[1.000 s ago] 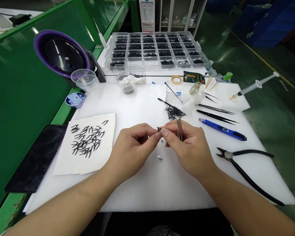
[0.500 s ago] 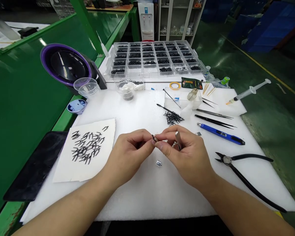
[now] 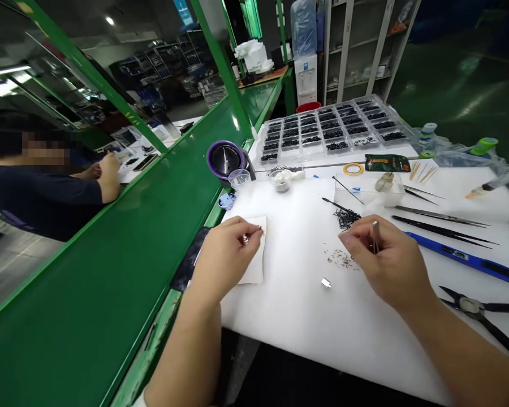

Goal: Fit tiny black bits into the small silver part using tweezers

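Above a white sheet of paper [image 3: 254, 274] on the left, my left hand [image 3: 220, 260] pinches a small dark piece [image 3: 260, 228] at its fingertips; its shape is too small to make out. The hand hides most of the paper. To the right, my right hand [image 3: 390, 265] is closed around silver tweezers [image 3: 375, 233], with only one end sticking up between the fingers. Its thumb and index finger are close together near a pile of black bent pieces [image 3: 345, 218]. Tiny brown bits [image 3: 341, 259] and a small silver metal part [image 3: 326, 283] lie between the hands.
A compartment box [image 3: 326, 133] of black pieces stands at the back. On the right lie black tweezers [image 3: 445, 229], a blue pen-like tool [image 3: 462, 254] and cutting pliers [image 3: 470, 305]. A purple-rimmed black device [image 3: 227, 161] stands by the green partition [image 3: 161, 226]; a person sits beyond it.
My hands have come apart: the left has moved over the paper with the small dark piece, the right stays with the tweezers. The view has turned left, bringing in a seated person.
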The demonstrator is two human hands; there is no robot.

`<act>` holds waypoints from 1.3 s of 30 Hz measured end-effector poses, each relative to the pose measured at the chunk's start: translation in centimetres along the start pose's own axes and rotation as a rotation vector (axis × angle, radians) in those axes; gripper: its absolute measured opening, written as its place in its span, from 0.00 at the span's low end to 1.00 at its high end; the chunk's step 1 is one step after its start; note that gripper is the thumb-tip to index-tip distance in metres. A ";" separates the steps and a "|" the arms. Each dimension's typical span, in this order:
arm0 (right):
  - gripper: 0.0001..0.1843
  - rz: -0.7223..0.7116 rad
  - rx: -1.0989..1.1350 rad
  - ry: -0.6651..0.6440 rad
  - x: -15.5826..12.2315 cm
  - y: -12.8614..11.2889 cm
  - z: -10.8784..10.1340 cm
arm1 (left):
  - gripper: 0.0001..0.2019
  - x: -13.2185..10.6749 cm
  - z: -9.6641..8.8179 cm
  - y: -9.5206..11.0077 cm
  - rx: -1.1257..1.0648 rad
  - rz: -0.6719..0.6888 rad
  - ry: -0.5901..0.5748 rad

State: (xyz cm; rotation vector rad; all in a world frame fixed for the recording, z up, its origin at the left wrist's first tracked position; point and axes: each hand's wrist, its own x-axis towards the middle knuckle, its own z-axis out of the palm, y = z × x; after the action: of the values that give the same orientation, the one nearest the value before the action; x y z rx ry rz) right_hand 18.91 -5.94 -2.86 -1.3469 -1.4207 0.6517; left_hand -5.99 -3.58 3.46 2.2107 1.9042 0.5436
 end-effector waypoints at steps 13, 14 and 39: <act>0.23 -0.166 0.042 0.003 0.1 0.1 -0.2 | 0.17 -4.5 1.3 -1.2 0.632 -0.152 -0.220; 0.22 -0.169 0.055 0.015 0.2 0.1 -0.3 | 0.17 -4.5 1.5 -1.1 0.651 -0.158 -0.224; 0.09 0.098 -0.050 -0.059 1.5 1.2 -1.7 | 0.13 -0.2 2.8 6.1 0.245 0.699 -0.569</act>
State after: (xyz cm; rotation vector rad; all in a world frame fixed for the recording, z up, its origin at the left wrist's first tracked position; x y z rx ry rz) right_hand 21.15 -4.66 -2.93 -1.4541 -1.4336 0.7293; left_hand 0.67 -4.50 3.04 2.7679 0.9391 -0.2561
